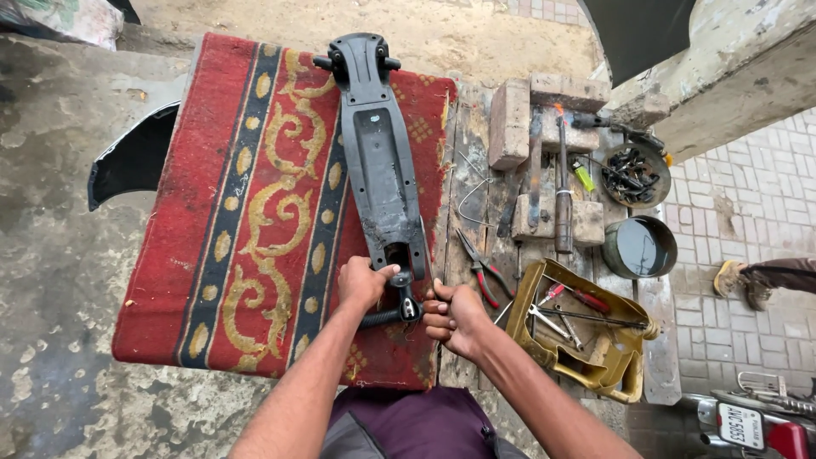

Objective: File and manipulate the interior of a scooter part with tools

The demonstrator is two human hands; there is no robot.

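Long black plastic panel [379,161] lies lengthwise on the red patterned rug [229,212], its near end at the rug's front edge. Left hand [364,282] is clamped on that near end; right hand [450,313] is fisted just right of it, gripping the short black rod [384,318] that crosses under the panel. Red-handled pliers [480,270] lie just right of the rug; yellow tool tray [586,327] sits further right.

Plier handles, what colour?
Red, on the pliers lying on the wood right of the rug. Head view.
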